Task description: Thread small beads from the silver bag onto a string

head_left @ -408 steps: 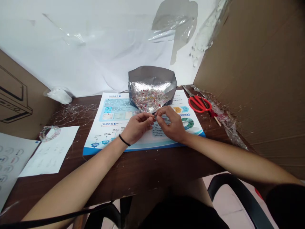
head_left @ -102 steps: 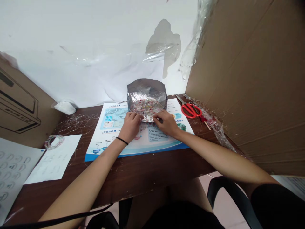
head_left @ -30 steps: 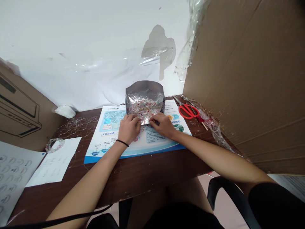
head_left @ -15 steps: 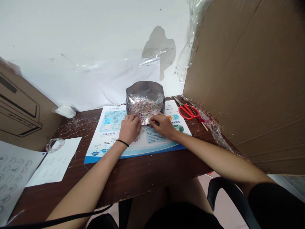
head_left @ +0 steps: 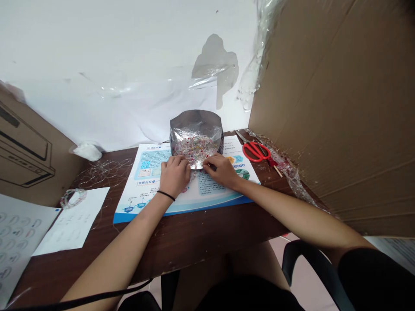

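Note:
A silver foil bag [head_left: 196, 124] lies open on a blue and white printed sheet [head_left: 214, 190], showing several small coloured beads [head_left: 195, 146] inside. My left hand [head_left: 175, 175] rests curled at the bag's front lip, fingers closed; a black band circles its wrist. My right hand [head_left: 220, 169] sits just right of it, fingertips pinched together at the same lip. What either pinch holds is too small to make out.
Red-handled scissors [head_left: 256, 150] lie right of the bag beside a tall cardboard wall [head_left: 330, 108]. A tangle of clear thread [head_left: 103, 167], a beaded bracelet [head_left: 73, 197] and white papers [head_left: 73, 220] lie on the brown table's left. A black chair arm [head_left: 311, 263] is below.
Since 13.6 s ago both hands moved forward from above the sheet to the bag's mouth. Over the last second they have barely shifted.

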A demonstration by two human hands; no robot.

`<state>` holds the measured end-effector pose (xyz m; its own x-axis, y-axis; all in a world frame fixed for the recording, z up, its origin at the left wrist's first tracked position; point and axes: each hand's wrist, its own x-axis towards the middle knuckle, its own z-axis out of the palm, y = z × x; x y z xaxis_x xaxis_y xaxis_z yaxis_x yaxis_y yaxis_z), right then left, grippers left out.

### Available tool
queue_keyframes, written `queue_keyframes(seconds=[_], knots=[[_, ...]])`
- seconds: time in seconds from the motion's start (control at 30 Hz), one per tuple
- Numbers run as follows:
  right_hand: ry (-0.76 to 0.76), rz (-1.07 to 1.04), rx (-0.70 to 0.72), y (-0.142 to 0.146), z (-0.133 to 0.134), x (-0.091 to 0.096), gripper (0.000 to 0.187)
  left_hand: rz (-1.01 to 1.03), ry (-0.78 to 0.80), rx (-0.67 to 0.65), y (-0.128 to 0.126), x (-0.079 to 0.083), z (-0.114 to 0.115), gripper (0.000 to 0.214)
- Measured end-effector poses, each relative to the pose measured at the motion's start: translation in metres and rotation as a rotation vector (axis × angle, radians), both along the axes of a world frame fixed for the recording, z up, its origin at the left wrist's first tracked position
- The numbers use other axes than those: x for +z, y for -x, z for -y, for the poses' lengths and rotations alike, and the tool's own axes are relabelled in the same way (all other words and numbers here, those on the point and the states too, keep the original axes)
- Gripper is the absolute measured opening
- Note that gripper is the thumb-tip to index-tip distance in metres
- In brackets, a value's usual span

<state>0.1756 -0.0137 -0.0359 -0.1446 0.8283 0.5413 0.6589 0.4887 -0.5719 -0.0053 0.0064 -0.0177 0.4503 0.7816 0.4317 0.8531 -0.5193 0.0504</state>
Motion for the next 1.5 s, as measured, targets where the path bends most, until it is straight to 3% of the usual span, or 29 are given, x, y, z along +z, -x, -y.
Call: queue_keyframes(seconds=[0.27,0.53,0.9,1.13,1.23,1.3,1.5], knots=[[0.000,0.003,0.013,0.000,0.000,0.001,0.012,-0.074,-0.036,0.028,-0.001,0.002,0.003,0.031],[-0.011,-0.002,0.018,0.000,0.000,-0.001,0.012,0.139,0.099,0.060,-0.003,0.000,0.000,0.026],[-0.021,-0.020,0.050,0.000,-0.001,0.001,0.013,0.026,0.234,0.049,-0.026,0.027,-0.016,0.014],[-0.017,-0.079,0.009,-0.001,0.000,0.001,0.015,0.078,0.151,0.041,-0.027,0.028,-0.019,0.016],[-0.008,-0.149,-0.009,-0.002,0.002,0.004,0.015,0.225,0.099,0.033,-0.024,0.028,-0.011,0.019],[-0.015,-0.161,-0.018,-0.002,0.003,0.005,0.015,0.433,0.199,-0.029,-0.022,0.025,0.000,0.020],[-0.097,-0.032,0.070,0.002,0.012,0.008,0.020,1.349,0.937,-0.160,-0.013,0.006,0.027,0.019]])
